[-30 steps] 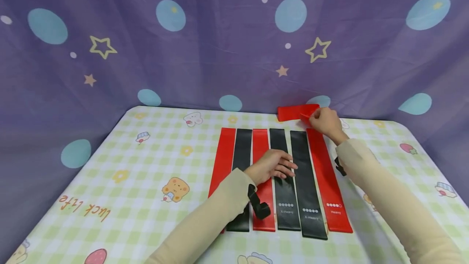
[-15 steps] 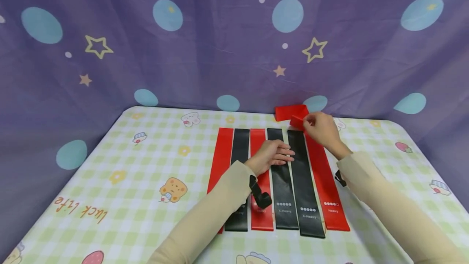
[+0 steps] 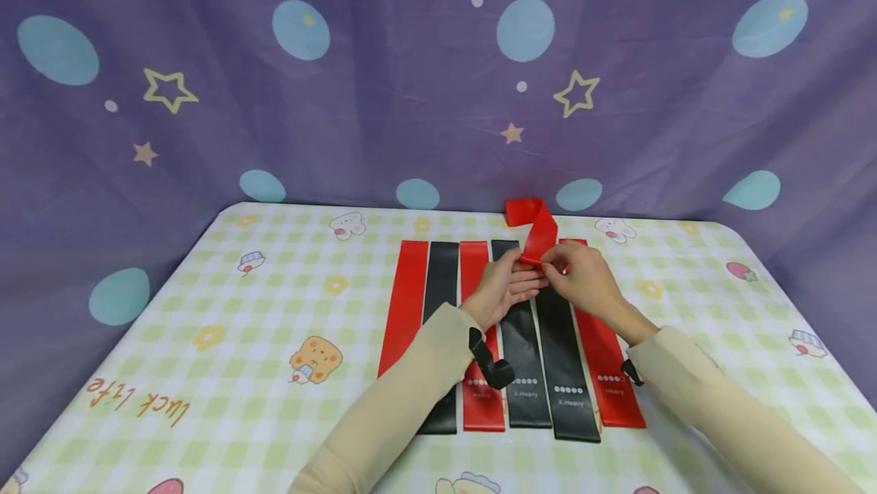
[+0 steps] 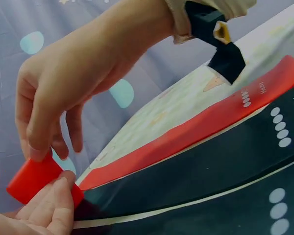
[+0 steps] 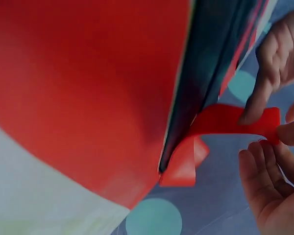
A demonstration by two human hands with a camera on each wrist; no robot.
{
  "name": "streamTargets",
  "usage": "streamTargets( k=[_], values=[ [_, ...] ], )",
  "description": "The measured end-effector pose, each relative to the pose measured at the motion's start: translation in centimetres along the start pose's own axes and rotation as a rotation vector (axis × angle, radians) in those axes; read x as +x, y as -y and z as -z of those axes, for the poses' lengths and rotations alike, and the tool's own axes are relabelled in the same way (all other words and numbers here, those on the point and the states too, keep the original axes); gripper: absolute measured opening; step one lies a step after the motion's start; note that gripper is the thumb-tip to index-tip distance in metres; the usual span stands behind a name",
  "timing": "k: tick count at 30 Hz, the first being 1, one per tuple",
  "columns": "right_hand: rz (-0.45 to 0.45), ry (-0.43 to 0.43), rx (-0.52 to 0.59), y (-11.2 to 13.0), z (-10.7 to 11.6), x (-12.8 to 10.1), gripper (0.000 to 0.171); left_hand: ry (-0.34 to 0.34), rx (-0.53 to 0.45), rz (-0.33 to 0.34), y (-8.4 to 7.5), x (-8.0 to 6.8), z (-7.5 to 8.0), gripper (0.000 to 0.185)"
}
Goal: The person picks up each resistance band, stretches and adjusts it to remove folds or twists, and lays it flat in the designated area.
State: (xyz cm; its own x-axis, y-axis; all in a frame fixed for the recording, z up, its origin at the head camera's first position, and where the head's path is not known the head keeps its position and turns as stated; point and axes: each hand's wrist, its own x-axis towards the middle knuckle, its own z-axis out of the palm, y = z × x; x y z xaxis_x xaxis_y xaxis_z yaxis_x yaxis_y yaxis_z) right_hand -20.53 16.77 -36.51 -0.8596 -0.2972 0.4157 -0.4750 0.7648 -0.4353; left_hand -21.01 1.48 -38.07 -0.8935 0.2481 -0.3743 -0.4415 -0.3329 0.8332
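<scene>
Above checked tablecloth (image 3: 288, 288), both hands seemingly pinch red band (image 3: 537, 231).

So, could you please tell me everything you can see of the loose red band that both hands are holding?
The loose red band is a flat, matte strip of what looks like rubber, twisted and partly raised. Its far end lies on the checked tablecloth by the purple backdrop; its near end is pinched between the left hand and the right hand, above the row of flat red and black bands. No print shows on it.
</scene>
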Motion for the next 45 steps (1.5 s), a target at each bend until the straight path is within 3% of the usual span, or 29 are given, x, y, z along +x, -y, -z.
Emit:
streamTargets(
  k=[4,8,12,15,18,23,26,29,32,38,42,45],
  values=[
    [0.029,0.024,0.004,0.4,-0.5,-1.0,0.013,-0.055,-0.025,-0.005,0.5,0.1,0.2,0.042],
    [0.005,0.042,0.037,0.5,-0.6,-1.7,0.013,-0.068,-0.012,0.019,0.9,-0.1,0.6,0.037],
    [-0.071,0.073,0.096,0.5,-0.3,-2.1,0.012,-0.066,0.025,0.038,1.1,-0.5,0.9,0.039],
    [-0.174,0.150,0.164,0.5,0.1,-2.2,0.013,-0.067,0.043,0.028,1.2,-0.8,0.9,0.037],
    [-0.345,0.289,0.377,0.4,0.3,-2.0,0.022,-0.077,0.038,0.009,1.1,-0.9,1.0,0.036],
    [-0.693,0.467,0.893,-0.3,0.0,-1.6,0.044,-0.072,0.038,-0.005,0.9,-1.2,0.8,0.036],
    [-0.793,0.470,1.121,-0.7,-0.2,-1.5,0.045,-0.053,0.041,0.006,0.9,-1.5,0.7,0.037],
    [-0.837,0.418,1.243,-1.0,-0.6,-1.1,0.033,-0.035,0.041,0.019,0.9,-2.0,0.6,0.039],
    [-0.847,0.362,1.245,-1.1,-0.9,-0.7,0.026,-0.014,0.050,0.032,1.0,-2.3,0.5,0.037],
    [-0.833,0.354,1.128,-0.8,-1.5,-0.4,0.047,0.011,0.124,0.059,1.4,-2.6,0.8,0.027],
    [-0.864,0.344,1.099,-0.7,-1.8,0.0,0.051,0.040,0.205,0.041,1.8,-2.7,0.9,0.022],
    [-0.905,0.325,1.082,-0.9,-1.9,0.6,0.052,0.099,0.266,0.030,2.0,-2.9,0.9,0.021]
  ],
)
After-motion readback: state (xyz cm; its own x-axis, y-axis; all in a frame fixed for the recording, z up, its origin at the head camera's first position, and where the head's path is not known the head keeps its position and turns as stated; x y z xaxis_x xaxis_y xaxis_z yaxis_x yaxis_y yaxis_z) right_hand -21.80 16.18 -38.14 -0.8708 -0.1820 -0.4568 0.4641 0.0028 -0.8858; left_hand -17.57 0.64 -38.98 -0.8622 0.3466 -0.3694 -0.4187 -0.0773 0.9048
